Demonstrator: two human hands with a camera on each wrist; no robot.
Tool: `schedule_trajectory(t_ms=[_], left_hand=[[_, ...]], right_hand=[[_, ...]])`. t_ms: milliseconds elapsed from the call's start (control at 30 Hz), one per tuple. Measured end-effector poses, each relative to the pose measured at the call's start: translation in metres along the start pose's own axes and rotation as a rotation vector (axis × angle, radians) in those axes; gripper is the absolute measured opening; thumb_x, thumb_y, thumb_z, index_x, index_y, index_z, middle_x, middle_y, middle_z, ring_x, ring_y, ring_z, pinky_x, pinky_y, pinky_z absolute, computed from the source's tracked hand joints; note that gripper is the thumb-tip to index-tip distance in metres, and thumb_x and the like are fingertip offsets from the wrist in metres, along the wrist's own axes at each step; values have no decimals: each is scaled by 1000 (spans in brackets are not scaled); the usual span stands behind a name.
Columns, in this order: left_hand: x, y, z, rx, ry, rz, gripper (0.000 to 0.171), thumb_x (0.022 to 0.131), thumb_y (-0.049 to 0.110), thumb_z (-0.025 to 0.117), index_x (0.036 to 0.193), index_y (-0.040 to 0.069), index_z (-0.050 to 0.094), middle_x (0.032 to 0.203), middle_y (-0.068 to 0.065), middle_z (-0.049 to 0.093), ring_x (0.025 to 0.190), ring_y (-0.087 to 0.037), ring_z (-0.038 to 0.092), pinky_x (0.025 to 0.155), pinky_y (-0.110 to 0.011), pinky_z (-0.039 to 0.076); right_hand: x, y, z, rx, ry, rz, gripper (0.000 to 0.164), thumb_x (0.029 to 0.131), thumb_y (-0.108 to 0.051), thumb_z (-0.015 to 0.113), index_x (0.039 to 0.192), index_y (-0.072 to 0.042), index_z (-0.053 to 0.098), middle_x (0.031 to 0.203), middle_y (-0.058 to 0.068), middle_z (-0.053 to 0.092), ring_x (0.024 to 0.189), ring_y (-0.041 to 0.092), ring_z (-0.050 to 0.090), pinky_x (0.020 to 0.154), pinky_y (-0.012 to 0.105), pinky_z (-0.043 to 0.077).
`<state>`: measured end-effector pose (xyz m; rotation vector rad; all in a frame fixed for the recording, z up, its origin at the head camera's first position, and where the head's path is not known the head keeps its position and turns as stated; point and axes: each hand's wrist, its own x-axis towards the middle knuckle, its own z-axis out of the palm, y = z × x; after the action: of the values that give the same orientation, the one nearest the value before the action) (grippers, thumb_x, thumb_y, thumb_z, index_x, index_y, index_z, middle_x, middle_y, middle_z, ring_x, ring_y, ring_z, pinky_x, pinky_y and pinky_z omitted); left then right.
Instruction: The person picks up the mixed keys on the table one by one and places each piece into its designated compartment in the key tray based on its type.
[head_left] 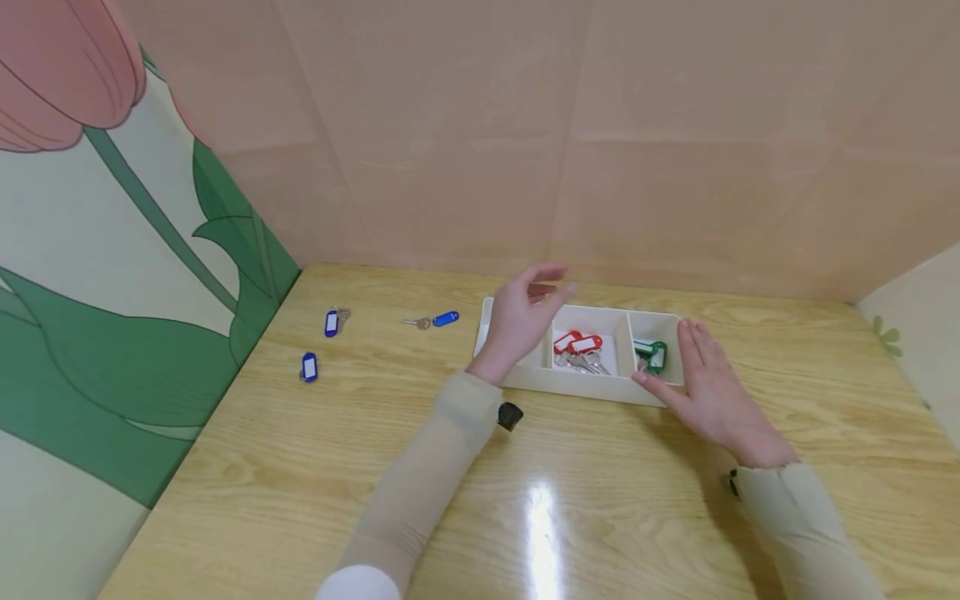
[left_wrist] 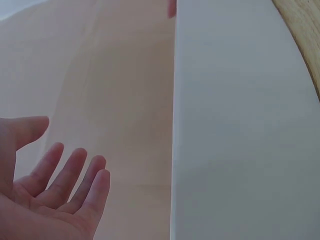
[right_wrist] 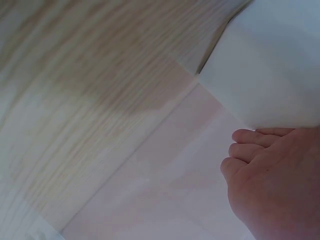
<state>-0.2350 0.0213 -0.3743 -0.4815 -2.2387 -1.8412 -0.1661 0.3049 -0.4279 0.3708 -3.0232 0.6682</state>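
Observation:
A long white divided tray stands on the table, one compartment showing red key tags with keys and another showing green key tags. My left hand hovers over its left compartment, fingers loosely bent and nothing between them; that hand hides part of the compartment. In the left wrist view the left hand's fingers are spread beside the tray's white wall. At the tray's right end, my right hand rests with straight fingers along the end wall and its thumb by the front rim.
Left of the tray lie a blue key tag with a key and two more blue tags, one farther back and one nearer. A pinkish wall sheet rises behind the table; a painted wall borders its left.

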Motion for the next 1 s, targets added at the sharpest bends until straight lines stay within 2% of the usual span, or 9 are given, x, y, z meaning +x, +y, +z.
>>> schedule_trajectory(t_ms=[167, 400, 567, 767, 1000], left_hand=[[1, 1, -9, 5, 15, -13, 29, 97, 25, 74, 122, 13, 70, 117, 7, 70, 102, -7, 66, 91, -19, 51], [1, 3, -22, -14, 36, 3, 29, 97, 22, 73, 123, 10, 69, 120, 1, 70, 107, -16, 67, 93, -22, 52], [0, 3, -33, -8, 43, 1, 31, 98, 23, 73, 125, 9, 69, 122, 0, 69, 107, -15, 66, 95, -23, 51], [-3, 5, -46, -19, 49, 0, 30, 98, 21, 73, 125, 9, 69, 122, 0, 69, 106, -15, 66, 96, -23, 50], [-3, 3, -55, -7, 63, 10, 34, 97, 18, 73, 127, 2, 67, 124, -8, 69, 107, -18, 66, 96, -23, 51]], right_hand=[[-1, -1, 0, 4, -8, 11, 107, 99, -59, 57, 159, 4, -6, 166, 26, -8, 152, 39, -11, 120, 56, -6], [0, 0, 0, -11, -1, 0, 107, 99, -58, 57, 158, 5, -5, 166, 26, -7, 152, 41, -9, 120, 55, -6], [-1, -1, 0, -27, 3, -13, 106, 99, -58, 57, 158, 7, -3, 165, 28, -6, 152, 42, -7, 121, 53, -6], [-1, -3, -4, -60, -7, -25, 106, 99, -59, 56, 158, 7, -3, 165, 28, -7, 151, 40, -12, 121, 52, -8], [-1, -2, -5, -94, -3, -45, 106, 99, -59, 57, 157, 8, -1, 165, 29, -5, 151, 39, -13, 121, 51, -9]])
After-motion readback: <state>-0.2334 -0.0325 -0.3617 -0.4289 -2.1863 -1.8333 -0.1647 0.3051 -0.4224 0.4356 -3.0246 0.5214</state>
